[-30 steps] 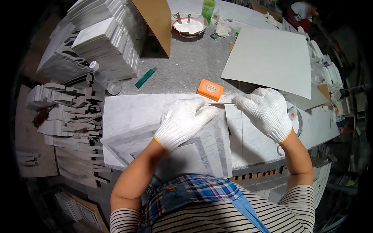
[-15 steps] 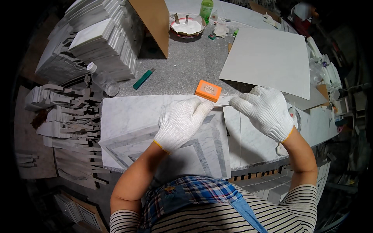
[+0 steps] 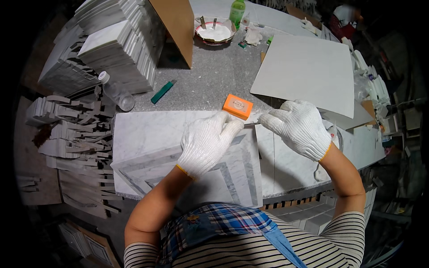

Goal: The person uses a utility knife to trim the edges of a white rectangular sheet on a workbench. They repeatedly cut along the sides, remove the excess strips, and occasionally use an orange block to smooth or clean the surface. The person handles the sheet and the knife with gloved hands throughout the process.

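White knit gloves with yellow cuffs cover both my hands. My left hand (image 3: 208, 145), fingers pinched, is over a marble panel (image 3: 147, 129) with inlaid grey bands. A thin strip (image 3: 251, 124) spans the gap between my two hands, its ends hidden by the gloves. My right hand (image 3: 297, 129) pinches its other end with thumb and fingers. Just beyond the fingertips rests an orange sanding block (image 3: 237, 106) with a pale label on top. Farther left on the grey stone top lies a green utility knife (image 3: 163, 92).
Tall stacks of marble tiles (image 3: 116, 42) rise at far left beside a cardboard sheet (image 3: 174, 29). A clear bottle (image 3: 117, 93) leans near them. At the back are a bowl of white paste (image 3: 215, 32) and a green bottle (image 3: 237, 13). A large pale sheet (image 3: 308, 73) lies right.
My right fingertips have shifted slightly left, closer to my left hand. The whole view has shifted a little; the grip on the strip looks the same.
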A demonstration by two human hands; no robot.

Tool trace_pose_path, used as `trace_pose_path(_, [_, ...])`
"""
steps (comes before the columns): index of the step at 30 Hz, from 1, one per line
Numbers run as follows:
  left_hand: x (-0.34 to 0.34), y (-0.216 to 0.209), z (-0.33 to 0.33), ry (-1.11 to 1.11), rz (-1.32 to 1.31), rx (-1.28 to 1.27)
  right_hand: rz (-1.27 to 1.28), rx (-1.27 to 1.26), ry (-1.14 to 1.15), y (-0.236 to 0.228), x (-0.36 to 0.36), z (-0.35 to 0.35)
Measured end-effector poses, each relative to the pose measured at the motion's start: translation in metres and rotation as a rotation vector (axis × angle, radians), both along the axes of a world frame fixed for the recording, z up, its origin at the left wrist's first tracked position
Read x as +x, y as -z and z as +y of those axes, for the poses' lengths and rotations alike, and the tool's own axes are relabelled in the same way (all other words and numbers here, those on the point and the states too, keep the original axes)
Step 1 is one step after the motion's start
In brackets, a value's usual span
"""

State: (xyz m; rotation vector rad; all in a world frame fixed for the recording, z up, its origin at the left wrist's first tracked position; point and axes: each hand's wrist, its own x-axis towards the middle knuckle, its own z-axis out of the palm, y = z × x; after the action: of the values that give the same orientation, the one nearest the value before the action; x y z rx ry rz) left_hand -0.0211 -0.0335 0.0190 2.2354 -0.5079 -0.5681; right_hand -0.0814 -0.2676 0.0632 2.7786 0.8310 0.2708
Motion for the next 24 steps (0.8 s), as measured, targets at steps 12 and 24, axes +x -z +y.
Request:
trace_pose_path(12, [-0.001, 0.004, -0.001, -0.027, -0.026, -0.008, -0.002, 0.032, 0.015, 0.007, 0.003, -0.001])
trace_pose_path(24, [-0.005, -0.002, 0.004, -0.021, -0.005, -0.094, 0.026, 0.291, 0.027, 0.003, 0.007, -0.003])
